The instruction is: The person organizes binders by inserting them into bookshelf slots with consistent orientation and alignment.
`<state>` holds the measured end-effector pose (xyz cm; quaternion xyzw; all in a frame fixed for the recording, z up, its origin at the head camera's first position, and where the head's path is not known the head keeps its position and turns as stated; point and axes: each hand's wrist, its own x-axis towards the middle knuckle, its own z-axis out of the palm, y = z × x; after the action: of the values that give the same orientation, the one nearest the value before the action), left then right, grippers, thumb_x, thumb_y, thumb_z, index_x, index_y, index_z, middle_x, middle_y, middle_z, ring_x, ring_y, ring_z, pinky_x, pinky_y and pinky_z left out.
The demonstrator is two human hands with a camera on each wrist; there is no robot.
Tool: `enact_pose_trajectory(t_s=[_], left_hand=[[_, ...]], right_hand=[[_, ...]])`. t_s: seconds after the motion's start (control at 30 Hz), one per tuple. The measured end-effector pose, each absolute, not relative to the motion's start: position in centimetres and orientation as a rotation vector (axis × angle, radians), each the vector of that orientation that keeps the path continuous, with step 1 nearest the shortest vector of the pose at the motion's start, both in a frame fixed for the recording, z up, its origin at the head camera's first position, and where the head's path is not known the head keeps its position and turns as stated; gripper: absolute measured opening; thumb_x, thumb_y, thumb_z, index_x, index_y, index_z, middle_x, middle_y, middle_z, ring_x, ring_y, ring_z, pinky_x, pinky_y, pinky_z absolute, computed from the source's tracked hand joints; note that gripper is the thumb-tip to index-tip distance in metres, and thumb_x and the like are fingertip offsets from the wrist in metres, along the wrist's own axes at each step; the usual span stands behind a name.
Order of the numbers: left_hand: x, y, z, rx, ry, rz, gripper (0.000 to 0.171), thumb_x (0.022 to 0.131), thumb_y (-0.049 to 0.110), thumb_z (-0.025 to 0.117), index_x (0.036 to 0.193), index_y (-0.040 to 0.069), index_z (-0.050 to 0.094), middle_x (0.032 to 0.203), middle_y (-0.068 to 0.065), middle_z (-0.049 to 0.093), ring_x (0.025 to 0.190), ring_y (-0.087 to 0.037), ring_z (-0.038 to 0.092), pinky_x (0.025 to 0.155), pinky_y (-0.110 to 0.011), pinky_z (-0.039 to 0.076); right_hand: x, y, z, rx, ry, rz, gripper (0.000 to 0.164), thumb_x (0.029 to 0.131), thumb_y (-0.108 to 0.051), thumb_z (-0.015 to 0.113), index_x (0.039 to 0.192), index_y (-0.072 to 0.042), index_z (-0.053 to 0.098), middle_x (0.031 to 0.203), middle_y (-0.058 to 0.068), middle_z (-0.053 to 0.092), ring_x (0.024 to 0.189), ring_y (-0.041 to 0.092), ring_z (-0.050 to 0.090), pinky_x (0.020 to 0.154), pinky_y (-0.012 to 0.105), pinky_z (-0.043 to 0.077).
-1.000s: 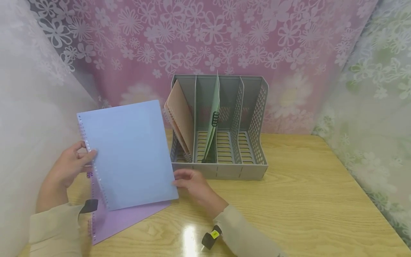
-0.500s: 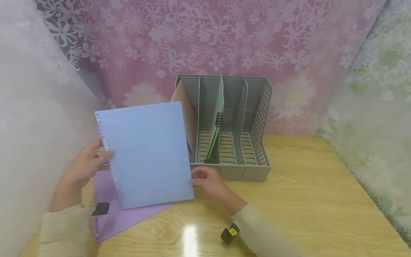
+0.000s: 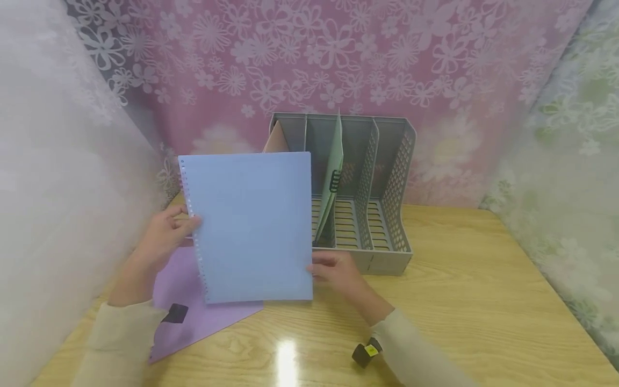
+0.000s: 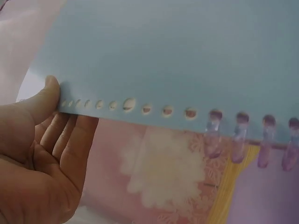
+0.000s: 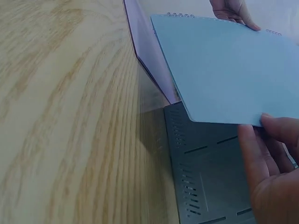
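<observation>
Pale blue, the notebook [image 3: 253, 226] is held above the table [image 3: 459, 301], left hand [image 3: 165, 235] pinching its ringed edge at nine o'clock, right hand [image 3: 340, 273] pinching its plain edge at four. I see a purple notebook [image 3: 193, 323] lying at seven, a grey rack [image 3: 389, 263] at two.

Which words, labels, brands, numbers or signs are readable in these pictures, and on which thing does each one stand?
No text can be read.
Yellow label on the black piece by the right sleeve: its marking is too small and blurred.
Blue notebook: no lettering visible.
</observation>
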<state>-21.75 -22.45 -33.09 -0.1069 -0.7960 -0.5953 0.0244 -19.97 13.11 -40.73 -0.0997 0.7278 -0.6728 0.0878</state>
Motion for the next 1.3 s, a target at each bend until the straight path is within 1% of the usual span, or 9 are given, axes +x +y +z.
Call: enact_pose_trajectory(t_s=[0.07,0.17,0.3,0.43,0.53,0.63,0.83,1.17,1.3], left_hand=[[-22.0,-21.8,-33.1,-0.316,-2.445,-1.869,0.024,0.089,0.023,0.059,0.105,0.006,0.055,0.081,0.011,0.068,0.076,-0.01,0.066,0.068,-0.028,0.055],[-22.1,-21.2,-33.3,-0.374,-2.432,-1.873,0.03,0.089,0.021,0.059,0.113,0.003,0.056,0.086,0.013,0.067,0.078,-0.009,0.066,0.069,-0.028,0.054],[-22.2,-20.6,-33.5,-0.549,-2.434,-1.862,0.041,0.091,0.017,0.056,0.127,-0.001,0.047,0.098,0.009,0.067,0.087,-0.01,0.065,0.074,-0.028,0.053],[-22.1,-20.0,-33.3,-0.709,-2.475,-1.859,0.048,0.093,0.014,0.052,0.136,0.004,0.036,0.11,0.001,0.063,0.095,-0.012,0.062,0.08,-0.029,0.051],[-22.0,-19.8,-33.1,-0.834,-2.489,-1.861,0.049,0.094,0.011,0.05,0.14,0.008,0.032,0.12,-0.005,0.058,0.101,-0.014,0.06,0.081,-0.033,0.051],[-21.9,-19.8,-33.2,-0.9,-2.519,-1.875,0.05,0.094,0.011,0.049,0.141,0.009,0.03,0.125,-0.009,0.054,0.104,-0.017,0.058,0.081,-0.037,0.051],[-22.0,-19.8,-34.0,-0.86,-2.654,-1.92,0.047,0.094,0.018,0.051,0.138,0.011,0.035,0.122,-0.007,0.056,0.105,-0.017,0.058,0.083,-0.039,0.049],[-22.2,-19.4,-34.6,-0.906,-2.658,-1.993,0.046,0.094,0.019,0.051,0.136,0.009,0.039,0.119,-0.008,0.06,0.101,-0.022,0.06,0.08,-0.042,0.051],[-22.1,-19.3,-34.6,-0.917,-2.64,-2.005,0.044,0.094,0.018,0.051,0.134,0.006,0.041,0.114,-0.008,0.063,0.098,-0.023,0.062,0.078,-0.041,0.052]], right_hand=[[-20.0,13.5,-40.9,-0.27,2.159,-2.026,0.032,0.08,-0.004,0.068,0.109,0.007,0.061,0.101,0.018,0.065,0.083,0.017,0.064,0.078,0.044,0.051],[-20.1,14.0,-41.2,-0.249,2.161,-2.037,0.033,0.079,-0.007,0.069,0.108,0.006,0.062,0.1,0.017,0.065,0.083,0.018,0.065,0.077,0.041,0.052],[-19.8,14.7,-41.0,-0.215,2.177,-2.029,0.033,0.079,-0.008,0.069,0.108,0.006,0.062,0.101,0.016,0.065,0.083,0.018,0.065,0.077,0.04,0.052],[-19.7,15.3,-40.8,-0.168,2.189,-2.033,0.033,0.08,-0.007,0.068,0.109,0.007,0.061,0.102,0.018,0.064,0.081,0.017,0.066,0.075,0.037,0.053],[-19.8,15.8,-40.9,-0.169,2.198,-2.032,0.033,0.08,-0.008,0.068,0.109,0.008,0.06,0.101,0.016,0.065,0.081,0.017,0.065,0.074,0.035,0.054],[-19.7,16.5,-41.0,-0.224,2.201,-2.025,0.031,0.081,-0.008,0.067,0.106,0.009,0.061,0.095,0.011,0.066,0.08,0.015,0.065,0.075,0.038,0.053],[-19.6,17.6,-41.1,-0.31,2.19,-2.045,0.03,0.08,-0.007,0.068,0.101,0.013,0.061,0.086,0.001,0.066,0.078,0.012,0.065,0.074,0.042,0.053],[-19.3,18.1,-40.7,-0.316,2.195,-2.042,0.028,0.079,-0.007,0.069,0.1,0.012,0.062,0.085,0.0,0.066,0.077,0.013,0.064,0.075,0.047,0.051],[-19.2,18.4,-40.4,-0.36,2.203,-2.053,0.027,0.079,-0.007,0.069,0.098,0.012,0.062,0.085,-0.002,0.067,0.076,0.012,0.065,0.074,0.045,0.052]])
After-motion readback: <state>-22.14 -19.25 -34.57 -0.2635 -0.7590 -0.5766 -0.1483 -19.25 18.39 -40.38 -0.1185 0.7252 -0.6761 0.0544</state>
